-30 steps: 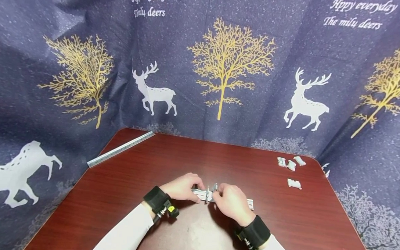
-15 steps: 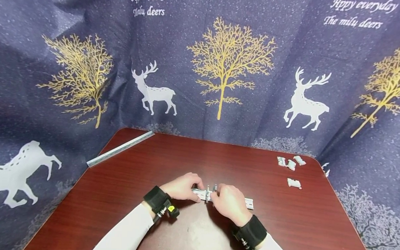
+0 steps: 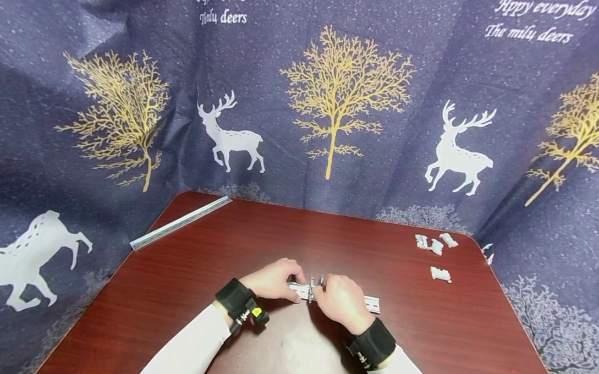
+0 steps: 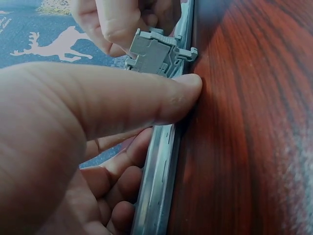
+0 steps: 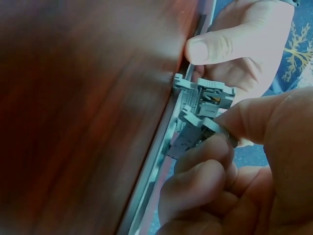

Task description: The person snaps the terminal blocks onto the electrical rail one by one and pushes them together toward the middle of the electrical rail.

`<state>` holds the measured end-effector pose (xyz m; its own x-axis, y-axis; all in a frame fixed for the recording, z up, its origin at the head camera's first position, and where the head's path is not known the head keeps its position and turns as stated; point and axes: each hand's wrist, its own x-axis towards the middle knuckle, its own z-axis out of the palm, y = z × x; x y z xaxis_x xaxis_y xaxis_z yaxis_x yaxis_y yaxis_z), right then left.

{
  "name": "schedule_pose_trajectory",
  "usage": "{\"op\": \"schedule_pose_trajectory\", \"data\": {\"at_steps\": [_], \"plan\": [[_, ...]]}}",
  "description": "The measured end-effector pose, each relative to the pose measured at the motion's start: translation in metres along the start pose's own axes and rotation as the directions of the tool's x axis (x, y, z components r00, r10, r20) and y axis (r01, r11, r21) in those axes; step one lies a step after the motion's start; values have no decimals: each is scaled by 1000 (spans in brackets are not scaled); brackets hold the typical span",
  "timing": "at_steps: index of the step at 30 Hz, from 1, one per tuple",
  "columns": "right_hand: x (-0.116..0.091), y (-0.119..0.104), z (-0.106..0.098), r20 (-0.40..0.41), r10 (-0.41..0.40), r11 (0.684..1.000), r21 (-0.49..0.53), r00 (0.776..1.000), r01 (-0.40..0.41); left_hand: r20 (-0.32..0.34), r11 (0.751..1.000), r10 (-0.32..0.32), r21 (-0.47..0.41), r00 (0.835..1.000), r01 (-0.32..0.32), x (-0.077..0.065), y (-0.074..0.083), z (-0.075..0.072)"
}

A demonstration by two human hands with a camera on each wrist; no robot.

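Right hand [image 3: 346, 304] is pinching tilted block [image 5: 183, 140] at the short rail [image 3: 373, 304], bringing it closer to standing block [image 4: 151, 56] than a second ago; left hand [image 3: 272, 280] is still gripping the rail, unmoved.

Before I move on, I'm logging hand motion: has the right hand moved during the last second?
Yes: in the head view, the right hand shifted slightly left, away from the right end of the DIN rail.

Scant room between hands [image 3: 273, 279] [image 3: 343, 301] — two blocks [image 5: 208, 93] [image 5: 186, 138]
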<state>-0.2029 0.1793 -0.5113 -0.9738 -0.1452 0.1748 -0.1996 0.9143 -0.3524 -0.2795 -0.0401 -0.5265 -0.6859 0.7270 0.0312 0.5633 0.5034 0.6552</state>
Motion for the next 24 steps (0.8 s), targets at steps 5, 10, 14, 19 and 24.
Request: {"op": "schedule_pose_trajectory", "data": {"at_steps": [5,10,14,19,24], "plan": [[1,-2,-1,19,-1,1000,-13,1000,2,-1,1000,3,-7,1000,-3,0,1,-1],[0,-5,-3,27,0,1000,-24,1000,0,-1,1000,1,-14,1000,-1,0,2,-2],[-1,-7,-4,24,-3,1000,-25,1000,4,-4,1000,-5,-15,1000,5,0,2,-2],[-2,-9,-5,25,-10,999,-33,1000,11,-16,1000,-24,-4,1000,24,0,2,-1],[-2,-10,-5,24,-19,999,-35,1000,20,-30,999,-36,3,999,36,0,3,0]]}}
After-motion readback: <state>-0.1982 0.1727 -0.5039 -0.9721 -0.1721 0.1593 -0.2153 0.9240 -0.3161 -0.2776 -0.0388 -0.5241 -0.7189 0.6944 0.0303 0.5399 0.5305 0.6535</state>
